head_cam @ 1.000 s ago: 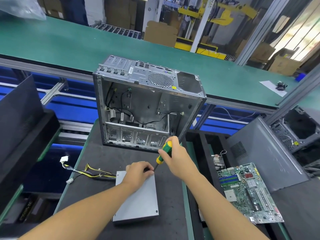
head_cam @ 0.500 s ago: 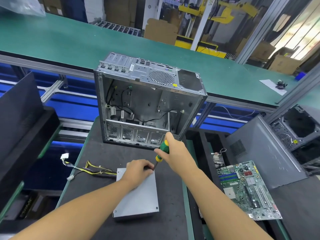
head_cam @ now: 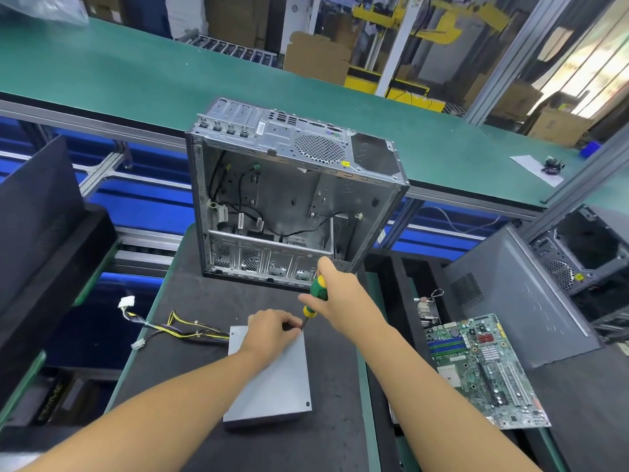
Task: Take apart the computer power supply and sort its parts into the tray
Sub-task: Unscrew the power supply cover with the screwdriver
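Screwdriver (head_cam: 315, 298) at the power supply's (head_cam: 272, 379) far right corner.
The power supply lies flat near the table's (head_cam: 190, 369) front edge, with its cable bundle (head_cam: 177, 330) trailing to the left edge. My right hand (head_cam: 337, 294) wraps the green-and-yellow handle. My left hand (head_cam: 270, 330) rests on the casing, fingers curled, pinching the shaft (the screw is hidden). The open computer case (head_cam: 289, 199) stands at the far edge.

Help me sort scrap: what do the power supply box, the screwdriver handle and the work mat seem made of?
The power supply box looks like matte grey sheet metal: folded panels, corner screws. The screwdriver handle seems glossy green-and-yellow plastic or rubber. The work mat is probably dull black foam or rubber, speckled.
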Action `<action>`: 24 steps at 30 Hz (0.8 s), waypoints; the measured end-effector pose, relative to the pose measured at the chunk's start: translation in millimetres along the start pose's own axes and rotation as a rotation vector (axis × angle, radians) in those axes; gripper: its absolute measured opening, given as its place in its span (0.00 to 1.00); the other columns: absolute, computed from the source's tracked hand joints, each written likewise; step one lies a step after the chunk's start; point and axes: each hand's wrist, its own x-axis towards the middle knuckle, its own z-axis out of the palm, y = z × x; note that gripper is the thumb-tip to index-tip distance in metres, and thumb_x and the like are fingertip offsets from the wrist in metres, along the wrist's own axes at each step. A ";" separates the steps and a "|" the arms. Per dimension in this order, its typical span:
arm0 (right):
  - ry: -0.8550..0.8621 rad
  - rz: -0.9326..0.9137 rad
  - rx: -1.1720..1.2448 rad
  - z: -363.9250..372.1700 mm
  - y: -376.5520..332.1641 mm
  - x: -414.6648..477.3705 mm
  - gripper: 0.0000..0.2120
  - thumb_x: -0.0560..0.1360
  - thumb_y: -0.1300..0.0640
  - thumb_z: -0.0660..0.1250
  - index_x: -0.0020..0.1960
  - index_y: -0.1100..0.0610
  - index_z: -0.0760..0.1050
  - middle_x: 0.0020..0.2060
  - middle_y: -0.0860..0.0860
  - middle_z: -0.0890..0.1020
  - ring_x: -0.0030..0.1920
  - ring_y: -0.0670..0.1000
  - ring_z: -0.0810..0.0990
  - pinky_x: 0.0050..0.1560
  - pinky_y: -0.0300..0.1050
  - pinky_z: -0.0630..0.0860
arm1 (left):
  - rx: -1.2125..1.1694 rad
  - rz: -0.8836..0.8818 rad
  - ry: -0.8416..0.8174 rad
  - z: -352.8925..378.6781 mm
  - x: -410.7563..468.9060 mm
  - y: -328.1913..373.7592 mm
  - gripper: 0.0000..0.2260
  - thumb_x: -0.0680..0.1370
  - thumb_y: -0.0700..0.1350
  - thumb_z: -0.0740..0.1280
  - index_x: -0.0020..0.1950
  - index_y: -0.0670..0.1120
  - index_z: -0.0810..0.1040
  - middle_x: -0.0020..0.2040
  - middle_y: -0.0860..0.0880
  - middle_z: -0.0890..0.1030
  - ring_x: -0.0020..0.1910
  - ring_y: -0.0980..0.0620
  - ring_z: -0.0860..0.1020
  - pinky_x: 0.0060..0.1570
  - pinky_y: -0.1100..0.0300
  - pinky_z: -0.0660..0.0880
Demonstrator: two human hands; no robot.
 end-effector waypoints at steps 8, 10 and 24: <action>0.068 0.124 -0.247 2.0 -15.5 4.4 0.26 0.76 0.30 0.57 0.46 0.54 0.60 0.31 0.50 0.70 0.32 0.57 0.71 0.27 0.46 0.62 | -0.026 0.111 -0.071 1.2 -4.8 -9.9 0.15 0.78 0.44 0.67 0.63 0.55 0.81 0.57 0.58 0.83 0.55 0.59 0.80 0.69 0.53 0.67; 0.076 0.118 -0.322 0.9 -18.4 5.5 0.25 0.79 0.31 0.52 0.46 0.54 0.62 0.30 0.49 0.68 0.33 0.58 0.70 0.29 0.47 0.61 | 0.168 0.159 -0.106 3.0 -7.7 -17.3 0.22 0.79 0.48 0.62 0.73 0.56 0.71 0.66 0.57 0.79 0.61 0.60 0.77 0.70 0.56 0.63; -0.181 0.137 -0.230 -18.8 -19.4 16.0 0.18 0.81 0.41 0.59 0.48 0.57 0.62 0.35 0.52 0.70 0.31 0.50 0.68 0.27 0.45 0.61 | 0.738 0.200 -0.048 9.1 -10.2 -38.1 0.29 0.78 0.62 0.43 0.70 0.51 0.69 0.63 0.53 0.75 0.62 0.50 0.72 0.60 0.50 0.65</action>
